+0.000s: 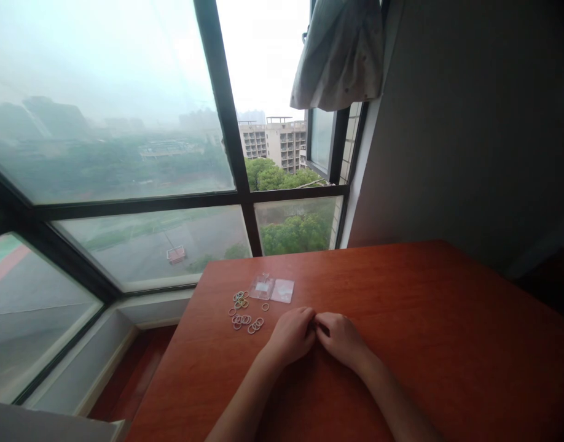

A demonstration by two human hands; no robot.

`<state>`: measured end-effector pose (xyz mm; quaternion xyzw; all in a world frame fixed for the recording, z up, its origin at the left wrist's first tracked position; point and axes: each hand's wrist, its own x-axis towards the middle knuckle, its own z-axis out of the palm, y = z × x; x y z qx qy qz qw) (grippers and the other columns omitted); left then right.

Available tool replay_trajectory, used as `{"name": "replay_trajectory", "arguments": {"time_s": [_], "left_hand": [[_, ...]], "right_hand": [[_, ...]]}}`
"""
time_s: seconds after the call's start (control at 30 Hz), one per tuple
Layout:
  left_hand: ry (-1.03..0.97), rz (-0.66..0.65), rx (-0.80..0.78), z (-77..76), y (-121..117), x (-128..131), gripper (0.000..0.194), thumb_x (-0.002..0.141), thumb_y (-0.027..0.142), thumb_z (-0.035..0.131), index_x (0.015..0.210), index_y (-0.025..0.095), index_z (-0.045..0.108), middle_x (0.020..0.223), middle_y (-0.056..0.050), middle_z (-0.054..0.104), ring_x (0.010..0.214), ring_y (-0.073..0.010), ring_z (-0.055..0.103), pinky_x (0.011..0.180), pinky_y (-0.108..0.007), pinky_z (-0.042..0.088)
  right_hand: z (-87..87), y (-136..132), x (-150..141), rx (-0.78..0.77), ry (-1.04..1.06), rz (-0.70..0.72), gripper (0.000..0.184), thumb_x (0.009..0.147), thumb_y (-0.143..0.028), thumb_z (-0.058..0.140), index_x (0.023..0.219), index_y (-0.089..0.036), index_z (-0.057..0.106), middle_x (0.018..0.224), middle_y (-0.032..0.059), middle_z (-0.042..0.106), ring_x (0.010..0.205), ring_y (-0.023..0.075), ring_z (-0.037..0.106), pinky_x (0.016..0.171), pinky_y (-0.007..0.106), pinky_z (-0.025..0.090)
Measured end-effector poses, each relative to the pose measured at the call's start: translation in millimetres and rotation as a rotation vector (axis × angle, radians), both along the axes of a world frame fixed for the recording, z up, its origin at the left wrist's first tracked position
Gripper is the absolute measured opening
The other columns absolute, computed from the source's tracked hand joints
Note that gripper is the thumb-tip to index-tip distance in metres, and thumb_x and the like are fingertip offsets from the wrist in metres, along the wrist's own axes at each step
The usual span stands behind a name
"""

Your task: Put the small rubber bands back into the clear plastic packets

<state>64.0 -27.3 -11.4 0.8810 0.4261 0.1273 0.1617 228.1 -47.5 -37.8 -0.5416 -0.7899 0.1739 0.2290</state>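
My left hand [293, 334] and my right hand [341, 337] meet over the table, fingertips touching. Both have their fingers curled inward and closed; whatever lies between them is hidden or too small to make out. To the left of my left hand, several small thin rings [241, 319], like hair ties, lie in loose overlapping groups. Pale, greyish and yellowish ones are among them. One single ring [265, 307] rests apart, closer to my left hand. Behind it stands a clear plastic box [262, 287], opened, with its flat lid [282, 291] lying to the right.
The reddish-brown wooden table [402, 294] spreads under my hands and far to the right. Large dark-framed windows [144, 202] rise beyond its far and left edges. A pale curtain [340, 58] hangs by an open pane, beside a dark wall [457, 129].
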Motion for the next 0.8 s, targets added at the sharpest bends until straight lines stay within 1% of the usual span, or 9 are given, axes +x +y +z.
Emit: {"name": "replay_trajectory", "arguments": {"time_s": [0.43,0.67,0.8], "left_hand": [[-0.002,0.001,-0.002,-3.0,0.7,-0.2,0.006,0.08,0.016,0.047,0.083,0.02,0.05,0.087,-0.005,0.063,0.079,-0.0187,0.057,0.066,-0.026,0.036],[-0.004,0.007,0.005,-1.6,-0.2,0.3,0.005,0.08,0.017,0.047,0.083,0.02,0.049,0.087,-0.004,0.063,0.079,-0.0189,0.057,0.066,-0.027,0.037],[0.005,0.006,-0.001,-0.1,-0.9,0.4,0.005,0.08,0.017,0.047,0.083,0.02,0.05,0.088,-0.004,0.063,0.08,-0.0189,0.057,0.066,-0.027,0.036]], "right_hand": [[0.1,0.2,0.0,-0.004,-0.001,0.002,0.018,0.088,-0.018,0.046,0.08,-0.02,0.062,0.085,0.0045,0.07,0.079,0.0182,0.063,0.068,0.025,0.037],[2.6,-1.1,0.4,-0.006,-0.009,0.0,0.019,0.089,-0.019,0.046,0.08,-0.02,0.062,0.085,0.0044,0.07,0.078,0.0182,0.063,0.066,0.026,0.036],[3.7,-1.1,0.4,-0.022,0.0,0.007,0.017,0.087,-0.018,0.047,0.08,-0.02,0.062,0.085,0.0041,0.07,0.079,0.0181,0.063,0.068,0.025,0.037]]}}
